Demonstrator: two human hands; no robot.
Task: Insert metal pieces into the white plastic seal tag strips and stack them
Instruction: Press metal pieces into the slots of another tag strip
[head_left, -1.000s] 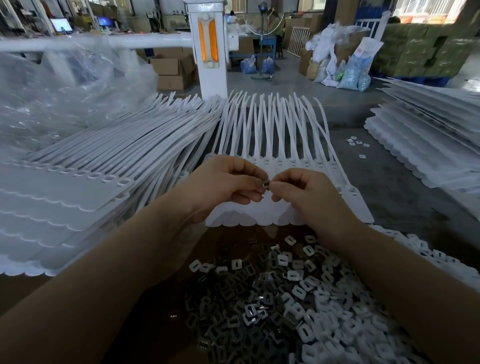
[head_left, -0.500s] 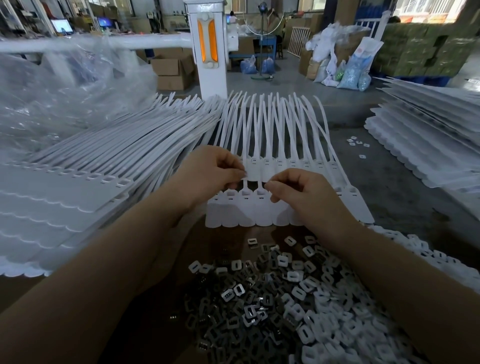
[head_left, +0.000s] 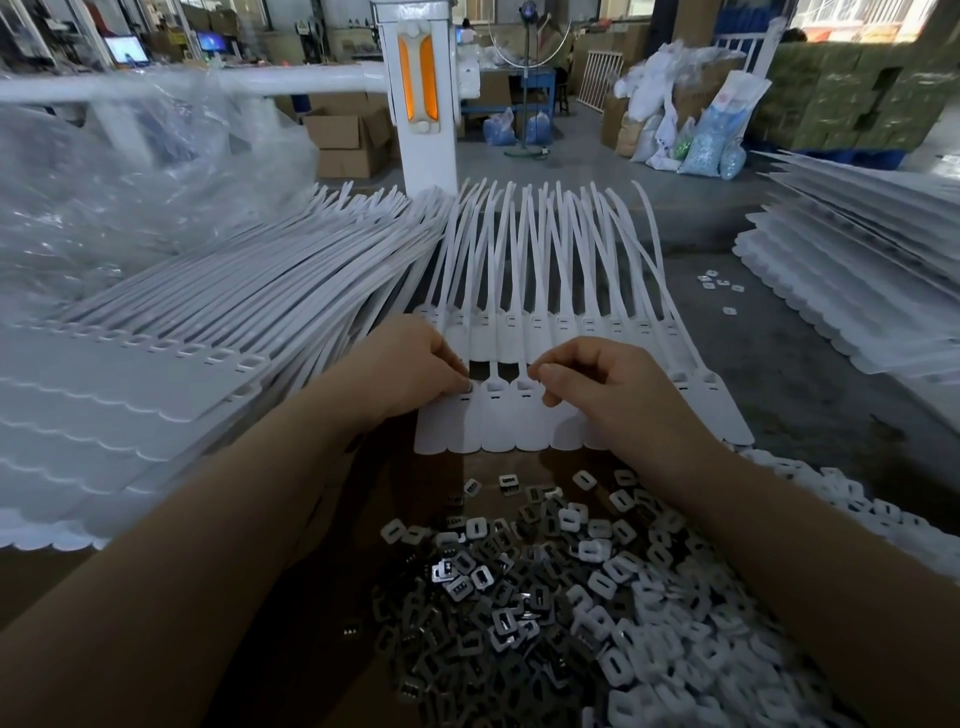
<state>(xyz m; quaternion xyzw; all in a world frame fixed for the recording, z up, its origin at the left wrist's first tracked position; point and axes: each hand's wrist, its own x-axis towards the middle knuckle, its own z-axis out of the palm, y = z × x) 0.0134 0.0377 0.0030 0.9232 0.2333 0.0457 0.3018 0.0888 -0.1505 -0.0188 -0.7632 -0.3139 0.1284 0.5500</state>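
Both hands (head_left: 519, 384) rest on the tag strip (head_left: 511, 421).

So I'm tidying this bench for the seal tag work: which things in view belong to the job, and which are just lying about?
Belongs to the job:
- left hand pinching a metal piece at the tag strip
- right hand on that strip
- pile of metal pieces
- stacked strips

Just lying about:
- clear plastic sheeting
- cardboard boxes
- filled sacks
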